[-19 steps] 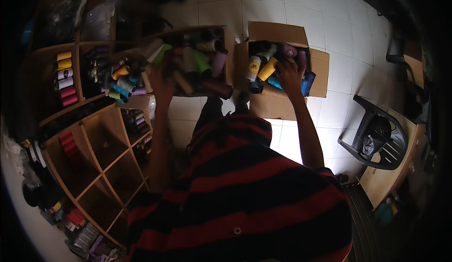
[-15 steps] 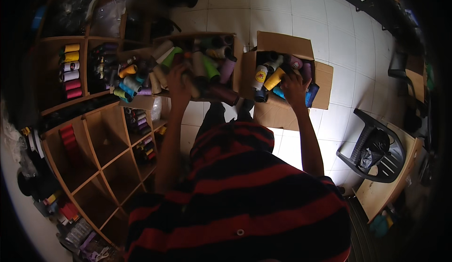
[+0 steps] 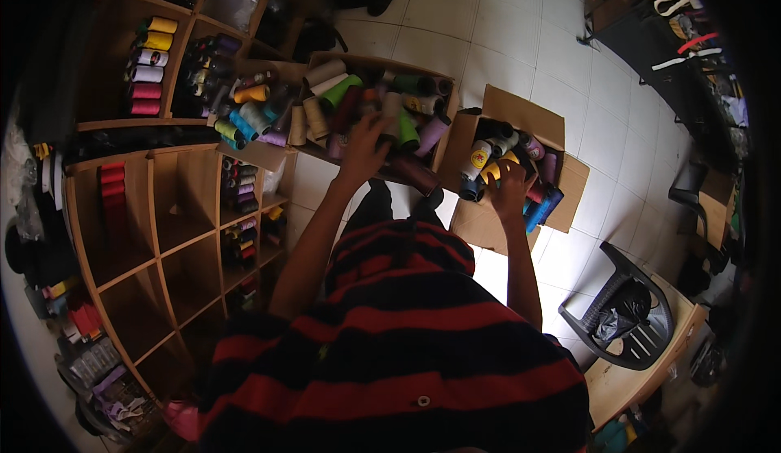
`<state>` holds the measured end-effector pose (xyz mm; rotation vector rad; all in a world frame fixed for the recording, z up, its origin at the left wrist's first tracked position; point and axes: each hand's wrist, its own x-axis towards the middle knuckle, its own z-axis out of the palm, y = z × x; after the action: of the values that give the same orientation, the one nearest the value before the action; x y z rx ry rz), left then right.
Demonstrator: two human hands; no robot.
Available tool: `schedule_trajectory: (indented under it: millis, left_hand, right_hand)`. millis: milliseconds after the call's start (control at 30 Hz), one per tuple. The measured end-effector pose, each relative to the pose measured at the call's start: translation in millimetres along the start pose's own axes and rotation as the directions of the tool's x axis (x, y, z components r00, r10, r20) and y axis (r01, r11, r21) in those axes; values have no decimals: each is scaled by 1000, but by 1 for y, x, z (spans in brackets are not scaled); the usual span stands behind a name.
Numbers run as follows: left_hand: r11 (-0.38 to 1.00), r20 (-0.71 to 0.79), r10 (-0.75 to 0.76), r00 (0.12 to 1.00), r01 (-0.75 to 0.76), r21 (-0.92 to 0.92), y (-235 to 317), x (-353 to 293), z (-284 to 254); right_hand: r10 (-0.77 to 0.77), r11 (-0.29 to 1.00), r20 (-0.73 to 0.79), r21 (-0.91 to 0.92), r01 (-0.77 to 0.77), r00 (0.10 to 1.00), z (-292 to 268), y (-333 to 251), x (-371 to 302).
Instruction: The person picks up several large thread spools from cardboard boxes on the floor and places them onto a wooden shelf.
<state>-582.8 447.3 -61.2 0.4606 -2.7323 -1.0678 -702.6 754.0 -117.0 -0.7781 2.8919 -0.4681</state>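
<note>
My left hand reaches over the cardboard box on the left with its fingers stretched out and apart, above the thread cones. Near it lie a dark maroon cone, a bright green cone and tan cones. Over the smaller box on the right, my right hand has its fingers curled around a yellow thread cone, partly covered by them. Beside that cone lie a white cone with a yellow label and blue cones.
A wooden cubby shelf with thread cones in some compartments stands at left. More cones lie on a box flap beside it. At right are a dark plastic chair holding a black bag and a wooden board. White tiles cover the floor.
The whole view has turned, so the boxes sit further right in it. My right hand has shifted left onto the yellow cone. My left hand has moved slightly right over its box, fingers spread.
</note>
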Motion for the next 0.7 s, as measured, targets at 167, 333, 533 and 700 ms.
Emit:
schedule_trajectory:
  millis: [167,333,533,700]
  left_hand:
    - [995,-12,-6,1000,5,-104,-6,6,-12]
    - [982,-155,20,988,-49,-184,-15,31,-29]
    - [954,-176,32,984,-82,-289,-56,84,-45]
    - [881,82,-128,988,151,-449,-95,124,-51]
  right_hand:
    - [-205,931,30,314,186,978,7,-81,25]
    - [-223,926,37,321,200,974,6,-165,38]
    - [-36,989,62,148,26,997,33,-186,38]
    - [131,979,140,136,-150,981,38,-200,42]
